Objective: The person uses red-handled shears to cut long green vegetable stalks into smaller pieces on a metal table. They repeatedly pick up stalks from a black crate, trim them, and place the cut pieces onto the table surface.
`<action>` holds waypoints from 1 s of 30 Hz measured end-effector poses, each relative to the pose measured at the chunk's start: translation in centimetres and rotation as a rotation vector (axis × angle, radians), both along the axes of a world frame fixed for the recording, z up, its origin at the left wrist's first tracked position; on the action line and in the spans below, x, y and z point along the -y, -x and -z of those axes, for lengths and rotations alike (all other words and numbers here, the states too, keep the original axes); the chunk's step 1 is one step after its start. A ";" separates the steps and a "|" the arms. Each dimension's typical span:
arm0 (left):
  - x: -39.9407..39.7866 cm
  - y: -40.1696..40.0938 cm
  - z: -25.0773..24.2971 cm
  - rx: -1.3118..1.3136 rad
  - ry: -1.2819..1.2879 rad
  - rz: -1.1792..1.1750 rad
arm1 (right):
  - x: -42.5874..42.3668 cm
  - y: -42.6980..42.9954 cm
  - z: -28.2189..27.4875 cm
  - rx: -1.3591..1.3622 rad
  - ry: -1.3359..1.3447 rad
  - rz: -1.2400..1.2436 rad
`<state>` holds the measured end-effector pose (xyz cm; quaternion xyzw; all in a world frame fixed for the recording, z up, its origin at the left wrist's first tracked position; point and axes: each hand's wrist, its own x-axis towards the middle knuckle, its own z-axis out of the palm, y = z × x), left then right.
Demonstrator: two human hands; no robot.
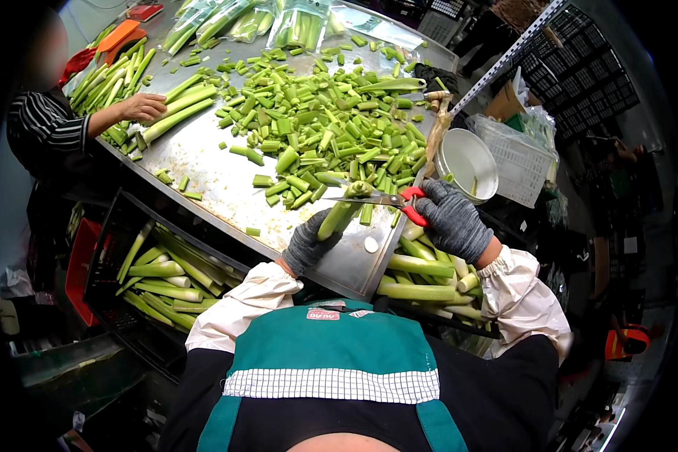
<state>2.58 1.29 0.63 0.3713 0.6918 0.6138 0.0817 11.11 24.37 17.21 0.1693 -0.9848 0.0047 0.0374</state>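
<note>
In my left hand (311, 243), which wears a grey knit glove, a thick green vegetable stalk (338, 217) stands tilted over the table's near edge. My right hand (456, 219), gloved the same way, grips red-handled scissors (413, 207). Their blades point left and lie at the stalk's upper end; I cannot tell whether they bite into it. Just beyond both hands, a broad heap of short cut green pieces (316, 124) covers the metal table (166, 147). A white round object (371, 244) lies near the table's corner.
Crates of whole stalks stand below the table, a black one (108, 271) at left and more stalks (421, 291) at right. A co-worker's hand (144, 107) touches long stalks. Bagged stalks (299, 25) lie at the back. A white bucket (469, 164) stands right of the table.
</note>
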 end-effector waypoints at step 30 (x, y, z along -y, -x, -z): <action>17.9 35.5 -2.1 -0.400 1.359 -0.702 | 3.4 2.2 12.1 0.451 1.662 0.593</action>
